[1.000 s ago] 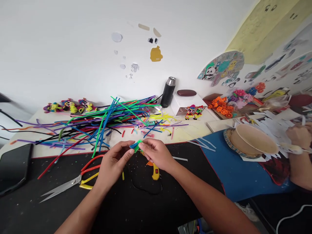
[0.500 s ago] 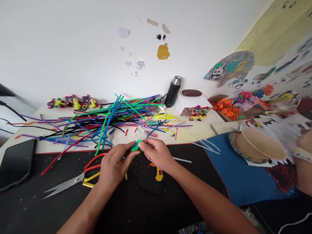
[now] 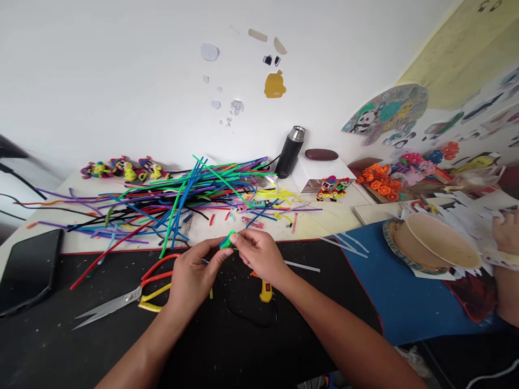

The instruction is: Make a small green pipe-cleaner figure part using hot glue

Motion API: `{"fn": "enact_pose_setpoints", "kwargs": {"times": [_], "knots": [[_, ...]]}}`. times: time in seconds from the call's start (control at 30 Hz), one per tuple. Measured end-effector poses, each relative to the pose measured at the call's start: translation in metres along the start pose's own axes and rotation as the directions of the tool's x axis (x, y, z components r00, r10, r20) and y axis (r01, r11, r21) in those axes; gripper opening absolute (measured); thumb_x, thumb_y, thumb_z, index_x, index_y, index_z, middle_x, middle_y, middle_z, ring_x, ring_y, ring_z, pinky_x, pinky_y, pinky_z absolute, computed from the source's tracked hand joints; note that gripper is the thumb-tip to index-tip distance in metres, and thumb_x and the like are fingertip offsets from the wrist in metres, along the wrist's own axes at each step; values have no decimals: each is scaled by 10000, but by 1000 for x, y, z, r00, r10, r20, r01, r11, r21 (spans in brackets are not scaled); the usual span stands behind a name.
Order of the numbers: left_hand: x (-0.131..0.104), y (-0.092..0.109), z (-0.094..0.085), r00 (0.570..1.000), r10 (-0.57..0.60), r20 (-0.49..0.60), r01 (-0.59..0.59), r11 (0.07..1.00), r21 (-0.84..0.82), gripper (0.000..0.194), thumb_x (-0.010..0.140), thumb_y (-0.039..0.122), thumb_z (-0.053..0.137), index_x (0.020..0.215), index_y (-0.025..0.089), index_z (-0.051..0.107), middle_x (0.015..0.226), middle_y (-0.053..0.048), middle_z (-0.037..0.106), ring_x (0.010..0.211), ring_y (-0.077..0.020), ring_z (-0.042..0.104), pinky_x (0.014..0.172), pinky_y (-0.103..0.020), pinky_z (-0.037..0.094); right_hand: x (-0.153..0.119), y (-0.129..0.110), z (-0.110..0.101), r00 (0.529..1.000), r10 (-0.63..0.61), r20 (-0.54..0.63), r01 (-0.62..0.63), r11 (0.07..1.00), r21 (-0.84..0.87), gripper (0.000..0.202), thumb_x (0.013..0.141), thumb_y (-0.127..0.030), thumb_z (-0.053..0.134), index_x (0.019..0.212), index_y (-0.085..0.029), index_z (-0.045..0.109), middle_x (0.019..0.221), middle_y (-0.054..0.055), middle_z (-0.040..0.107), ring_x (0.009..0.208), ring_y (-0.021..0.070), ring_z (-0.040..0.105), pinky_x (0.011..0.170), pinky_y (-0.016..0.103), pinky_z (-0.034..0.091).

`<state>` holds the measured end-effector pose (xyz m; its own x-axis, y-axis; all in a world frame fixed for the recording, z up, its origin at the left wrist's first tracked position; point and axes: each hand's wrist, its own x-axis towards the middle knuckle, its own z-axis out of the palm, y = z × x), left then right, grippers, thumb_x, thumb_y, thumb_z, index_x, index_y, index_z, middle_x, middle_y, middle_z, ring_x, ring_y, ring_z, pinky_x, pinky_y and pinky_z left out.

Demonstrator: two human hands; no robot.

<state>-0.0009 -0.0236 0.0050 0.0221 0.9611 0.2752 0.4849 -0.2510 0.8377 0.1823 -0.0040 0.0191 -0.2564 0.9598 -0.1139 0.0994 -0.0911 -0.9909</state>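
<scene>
Between my two hands is a small green and blue bundle of pipe cleaners, partly hidden by the fingers. My left hand pinches it from the left, thumb below and fingers behind. From the right, my right hand grips its other side with thumb and forefinger. Scissors with red and yellow handles lie spread on the black mat, left of my left wrist. Below my right hand rests a yellow and orange glue gun, partly covered, its black cord on the mat.
A heap of coloured pipe cleaners lies behind the mat. A phone is at left. At the back stand a black flask and pipe-cleaner figures. Right are glue sticks, bowls and another person's hand.
The green and blue bundle has turned slightly between my fingers. At the right edge, the other person's hand has come into view over the white paper scraps. The view has shifted a little.
</scene>
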Motion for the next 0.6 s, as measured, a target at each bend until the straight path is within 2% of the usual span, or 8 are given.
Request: {"fn": "enact_pose_setpoints", "kwargs": {"times": [0.13,0.23,0.33,0.47,0.6], "knots": [[7,3,-9,996,-15,92,28,989,-145,446,960,620,664,1027,209,822,1019,-100,836,898,-273,769,821,-360,615,-3,-4,-5,998,-9,61,12,999,-37,503,954,-692,641,845,-201,638,552,-67,484,487,111,405,498,261,302],[12,2,-16,972,-97,215,164,934,-317,474,939,576,724,1249,221,780,1015,-86,808,835,-234,745,754,-337,624,-5,-5,-8,997,-21,80,28,996,-80,479,982,-648,621,781,-216,579,565,-59,487,511,119,419,513,267,301],[15,-3,-19,938,-92,335,227,892,-391,533,928,485,778,1396,240,709,961,-60,770,790,-198,709,727,-311,604,-7,-3,-9,995,-30,96,41,993,-114,466,1004,-602,612,746,-224,533,568,-55,479,529,126,428,526,271,293],[15,-6,-20,918,-16,397,167,921,-351,410,958,403,750,1341,257,745,997,-64,738,819,-195,693,738,-317,588,-8,3,-7,995,-8,95,22,990,-142,447,981,-581,662,745,-223,536,576,-56,470,546,130,430,534,269,290],[15,-4,-17,930,58,362,36,968,-247,283,980,362,709,1237,262,773,1074,-76,731,958,-231,699,822,-348,588,-10,6,-7,996,22,83,-9,987,-162,383,987,-557,659,826,-211,618,597,-52,492,554,132,453,538,263,299]]}}
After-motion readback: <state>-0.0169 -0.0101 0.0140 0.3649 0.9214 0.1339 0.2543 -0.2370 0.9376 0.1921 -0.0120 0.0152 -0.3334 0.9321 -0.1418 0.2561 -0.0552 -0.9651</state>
